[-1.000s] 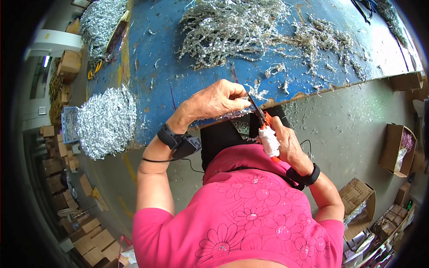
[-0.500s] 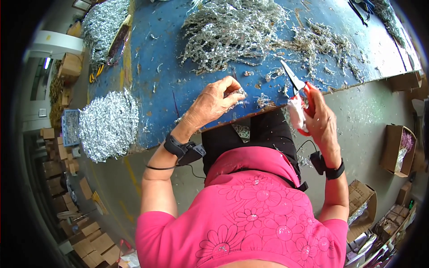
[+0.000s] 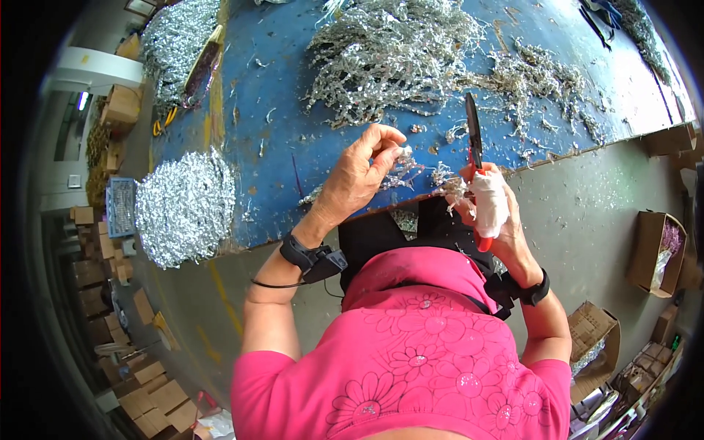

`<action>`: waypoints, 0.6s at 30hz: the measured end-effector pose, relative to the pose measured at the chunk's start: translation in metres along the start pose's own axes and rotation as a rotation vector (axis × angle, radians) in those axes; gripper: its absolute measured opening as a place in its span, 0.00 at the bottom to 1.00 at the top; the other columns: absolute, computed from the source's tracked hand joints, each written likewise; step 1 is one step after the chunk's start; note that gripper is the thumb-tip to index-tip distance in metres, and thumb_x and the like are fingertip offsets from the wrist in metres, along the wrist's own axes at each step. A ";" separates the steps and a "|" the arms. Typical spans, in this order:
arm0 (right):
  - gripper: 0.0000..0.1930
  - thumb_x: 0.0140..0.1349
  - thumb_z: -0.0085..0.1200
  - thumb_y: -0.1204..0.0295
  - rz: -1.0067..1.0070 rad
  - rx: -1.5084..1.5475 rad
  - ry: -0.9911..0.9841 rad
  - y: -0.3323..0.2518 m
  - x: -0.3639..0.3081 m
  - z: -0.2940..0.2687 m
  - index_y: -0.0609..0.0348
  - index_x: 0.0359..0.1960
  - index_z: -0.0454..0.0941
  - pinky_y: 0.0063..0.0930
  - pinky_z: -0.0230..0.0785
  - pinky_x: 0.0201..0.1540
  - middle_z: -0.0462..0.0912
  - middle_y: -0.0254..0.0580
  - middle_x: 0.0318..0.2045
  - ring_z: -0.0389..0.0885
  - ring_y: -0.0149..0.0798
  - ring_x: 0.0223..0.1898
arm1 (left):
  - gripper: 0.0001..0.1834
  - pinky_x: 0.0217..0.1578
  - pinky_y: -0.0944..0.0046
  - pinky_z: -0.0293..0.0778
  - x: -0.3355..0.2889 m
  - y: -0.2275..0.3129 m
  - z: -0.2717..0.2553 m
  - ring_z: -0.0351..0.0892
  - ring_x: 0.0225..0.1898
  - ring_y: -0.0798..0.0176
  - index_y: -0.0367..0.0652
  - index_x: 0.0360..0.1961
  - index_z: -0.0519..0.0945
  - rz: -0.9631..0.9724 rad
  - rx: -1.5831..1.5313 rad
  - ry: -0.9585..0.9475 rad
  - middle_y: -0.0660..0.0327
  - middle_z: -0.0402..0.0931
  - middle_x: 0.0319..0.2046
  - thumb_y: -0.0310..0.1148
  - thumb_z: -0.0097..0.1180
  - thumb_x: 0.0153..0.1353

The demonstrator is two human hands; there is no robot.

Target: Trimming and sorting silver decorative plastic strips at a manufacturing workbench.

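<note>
My left hand (image 3: 353,180) is over the near edge of the blue table, thumb and forefinger pinched on a short piece of silvery tinsel (image 3: 402,173). My right hand (image 3: 511,216) grips scissors (image 3: 474,136) with red handles, one wrapped in white material. Their blades point away from me and appear nearly together. Small tinsel scraps (image 3: 446,178) lie at the table edge between my hands, close to the right fingers. Beyond my left hand spreads a big loose heap of silver tinsel (image 3: 389,62).
A bundle of shiny tinsel (image 3: 185,209) sits at the table's left corner, with another pile (image 3: 172,44) farther back. Yellow-handled scissors (image 3: 166,121) lie between them. Thin tangled tinsel (image 3: 543,81) covers the right. Cardboard boxes (image 3: 655,253) stand on the floor at both sides.
My right hand has come left and nearer to the left hand, turning the scissors so their blades point straight away. My left hand keeps its pinch.
</note>
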State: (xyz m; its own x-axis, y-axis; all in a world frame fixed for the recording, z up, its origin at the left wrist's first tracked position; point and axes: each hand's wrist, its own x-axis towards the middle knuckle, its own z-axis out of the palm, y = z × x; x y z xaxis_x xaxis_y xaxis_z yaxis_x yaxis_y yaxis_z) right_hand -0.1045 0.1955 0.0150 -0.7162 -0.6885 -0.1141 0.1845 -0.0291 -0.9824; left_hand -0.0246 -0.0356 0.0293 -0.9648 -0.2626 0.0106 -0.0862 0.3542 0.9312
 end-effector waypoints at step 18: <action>0.19 0.57 0.61 0.79 -0.249 0.053 0.089 0.005 0.033 0.043 0.58 0.48 0.67 0.20 0.69 0.42 0.74 0.31 0.38 0.73 0.24 0.38 | 0.09 0.41 0.68 0.74 -0.012 0.025 0.009 0.79 0.37 0.67 0.41 0.40 0.77 0.191 0.014 0.055 0.62 0.78 0.35 0.23 0.60 0.58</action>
State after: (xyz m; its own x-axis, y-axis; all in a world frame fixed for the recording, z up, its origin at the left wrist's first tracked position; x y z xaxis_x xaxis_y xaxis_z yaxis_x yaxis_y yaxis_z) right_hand -0.0984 0.1418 0.0122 -0.8000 -0.5889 0.1150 0.0289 -0.2292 -0.9729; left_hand -0.0170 -0.0156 0.0497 -0.9491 -0.2375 0.2067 0.0933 0.4149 0.9051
